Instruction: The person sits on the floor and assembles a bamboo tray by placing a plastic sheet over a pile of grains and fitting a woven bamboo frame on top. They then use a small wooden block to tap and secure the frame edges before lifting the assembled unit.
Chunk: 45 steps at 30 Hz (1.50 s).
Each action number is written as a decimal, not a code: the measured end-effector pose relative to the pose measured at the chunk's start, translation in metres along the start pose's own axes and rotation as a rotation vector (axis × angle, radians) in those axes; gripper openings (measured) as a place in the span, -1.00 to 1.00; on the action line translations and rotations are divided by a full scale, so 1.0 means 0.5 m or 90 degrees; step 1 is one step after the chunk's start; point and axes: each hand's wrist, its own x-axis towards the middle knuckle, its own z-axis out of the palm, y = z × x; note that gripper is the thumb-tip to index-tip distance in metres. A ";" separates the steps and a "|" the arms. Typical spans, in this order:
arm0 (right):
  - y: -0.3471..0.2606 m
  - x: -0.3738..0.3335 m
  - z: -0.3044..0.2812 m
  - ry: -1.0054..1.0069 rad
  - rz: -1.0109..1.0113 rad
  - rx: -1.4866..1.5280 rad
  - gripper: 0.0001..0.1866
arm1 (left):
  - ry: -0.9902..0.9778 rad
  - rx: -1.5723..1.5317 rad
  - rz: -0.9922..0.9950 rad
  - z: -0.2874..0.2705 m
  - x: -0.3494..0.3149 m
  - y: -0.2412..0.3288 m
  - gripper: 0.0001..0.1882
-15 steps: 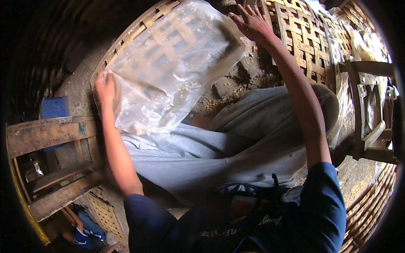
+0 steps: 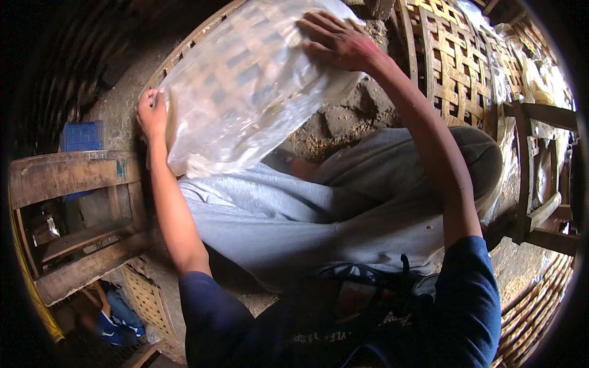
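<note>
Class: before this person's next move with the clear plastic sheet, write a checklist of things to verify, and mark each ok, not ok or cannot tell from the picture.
1. Left hand has a grip on the sheet edge: ok.
2. Right hand lies flat on the sheet's upper part: ok.
3. Sheet free of tears: cannot tell.
4. Sheet spread open, not bunched: ok.
5. Sheet clear of the wooden stool at the left: ok.
6. Woven mat behind is clean: cannot tell.

clear plastic bag (image 2: 245, 86) | crinkled, spread wide | possibly empty | above lap
</note>
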 end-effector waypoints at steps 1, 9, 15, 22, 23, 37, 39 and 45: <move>0.021 -0.002 -0.006 -0.060 0.048 0.005 -0.28 | -0.037 -0.011 -0.038 -0.006 0.009 0.013 -0.62; 0.064 0.004 -0.120 0.023 0.179 -0.032 -0.30 | 0.044 0.112 0.227 -0.008 -0.043 0.140 -0.35; -0.228 -0.014 -0.073 -0.020 -0.047 0.120 -0.22 | -0.263 -0.052 0.329 0.066 -0.143 0.252 -0.26; 0.050 -0.017 -0.086 0.031 0.190 0.034 -0.34 | -0.234 0.102 0.400 0.112 -0.145 0.226 -0.25; 0.076 -0.026 -0.090 0.083 0.219 -0.062 -0.35 | -0.228 0.095 0.403 0.123 -0.140 0.239 -0.25; -0.243 -0.047 -0.035 -0.014 -0.157 0.183 -0.30 | -0.192 0.083 0.388 0.117 -0.134 0.221 -0.33; -0.121 -0.011 -0.034 0.005 0.021 0.219 -0.40 | -0.196 0.087 0.378 0.106 -0.136 0.224 -0.33; -0.001 -0.009 -0.097 0.060 0.148 -0.056 -0.32 | -0.189 0.083 0.357 0.122 -0.136 0.205 -0.31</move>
